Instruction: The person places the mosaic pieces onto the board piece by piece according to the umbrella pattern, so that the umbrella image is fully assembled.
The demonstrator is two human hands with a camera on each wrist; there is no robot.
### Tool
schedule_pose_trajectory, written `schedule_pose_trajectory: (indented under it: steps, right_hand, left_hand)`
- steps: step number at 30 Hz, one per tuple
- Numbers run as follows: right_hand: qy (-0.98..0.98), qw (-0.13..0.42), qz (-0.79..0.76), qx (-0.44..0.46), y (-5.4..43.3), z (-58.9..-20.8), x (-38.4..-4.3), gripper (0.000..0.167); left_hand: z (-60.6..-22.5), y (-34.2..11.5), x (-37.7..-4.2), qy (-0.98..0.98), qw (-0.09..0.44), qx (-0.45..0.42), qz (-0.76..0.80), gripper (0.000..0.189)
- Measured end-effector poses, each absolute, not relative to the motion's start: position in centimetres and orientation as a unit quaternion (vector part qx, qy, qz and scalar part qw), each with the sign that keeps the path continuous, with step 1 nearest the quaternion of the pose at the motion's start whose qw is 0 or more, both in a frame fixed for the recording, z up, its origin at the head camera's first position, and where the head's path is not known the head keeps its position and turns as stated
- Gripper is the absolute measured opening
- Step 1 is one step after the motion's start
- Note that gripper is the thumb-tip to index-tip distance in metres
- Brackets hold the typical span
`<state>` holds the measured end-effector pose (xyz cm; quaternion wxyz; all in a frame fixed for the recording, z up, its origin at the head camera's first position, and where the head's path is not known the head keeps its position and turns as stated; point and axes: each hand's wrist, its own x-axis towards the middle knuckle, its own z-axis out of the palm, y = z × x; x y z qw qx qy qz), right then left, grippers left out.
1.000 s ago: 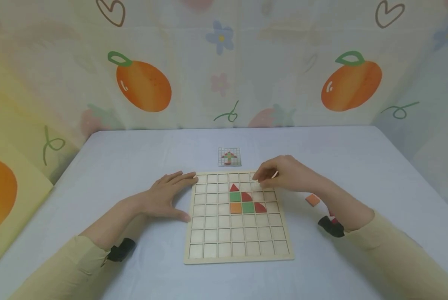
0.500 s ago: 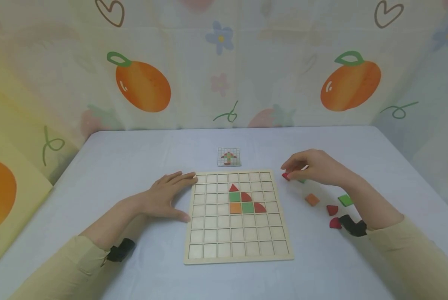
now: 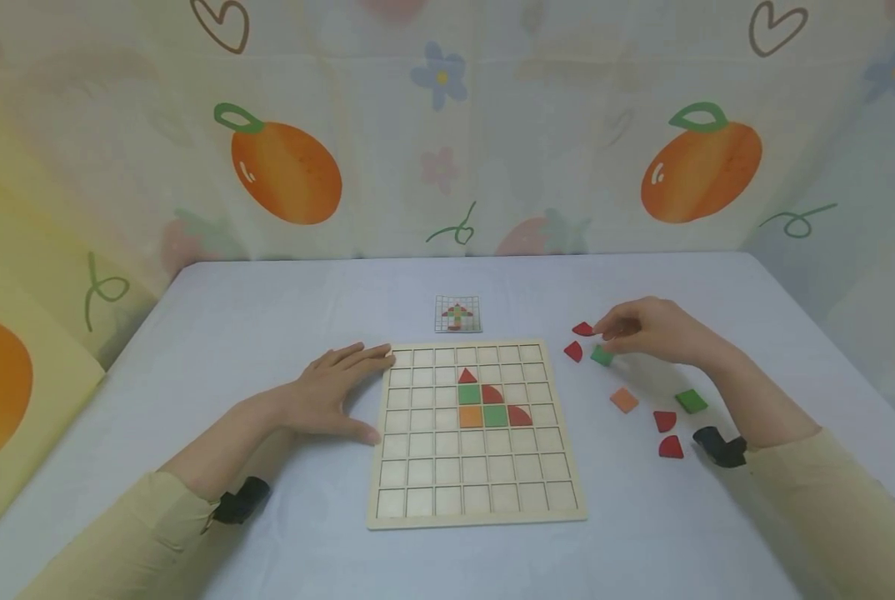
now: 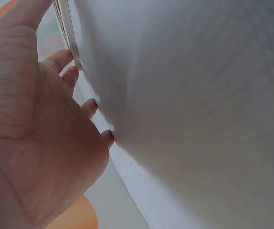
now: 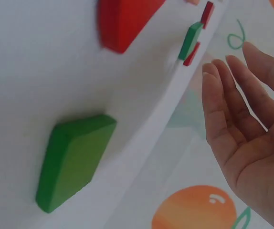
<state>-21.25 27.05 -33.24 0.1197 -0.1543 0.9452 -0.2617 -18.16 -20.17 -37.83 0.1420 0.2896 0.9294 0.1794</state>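
Note:
In the head view my left hand [image 3: 335,392] rests with spread fingers against the left edge of a wooden grid board [image 3: 477,525]. Set in the board are a red triangle [image 3: 467,377], green squares [image 3: 469,394], an orange square [image 3: 471,416] and red quarter-circles [image 3: 519,415]. Above the loose tiles right of the board hovers my right hand [image 3: 653,331], its fingers bent loosely. Its fingertips come close to a green tile [image 3: 602,355] and a red quarter-circle tile [image 3: 583,329]. The right wrist view shows nothing between those fingers [image 5: 213,98].
A small pattern card [image 3: 458,314] lies behind the board. More loose tiles lie to the right: an orange square [image 3: 624,400], a green tile [image 3: 691,401] and red quarter-circles [image 3: 670,447]. A printed curtain [image 3: 387,167] hangs behind the white table [image 3: 282,292].
My right hand has moved from over the board's back right corner to the right, over the loose tiles, and two red tiles at the back now show. My left hand has stayed put.

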Motion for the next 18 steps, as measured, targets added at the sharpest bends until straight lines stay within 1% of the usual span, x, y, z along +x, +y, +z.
schedule_pose_trajectory:
  steps: [18]
  right_hand:
    - [0.948,0.139,-0.252,-0.134,28.2,-34.4,-22.1,0.034]
  left_hand:
    - [-37.8,-20.3,-18.2,0.928,0.142,0.294,0.182,0.106]
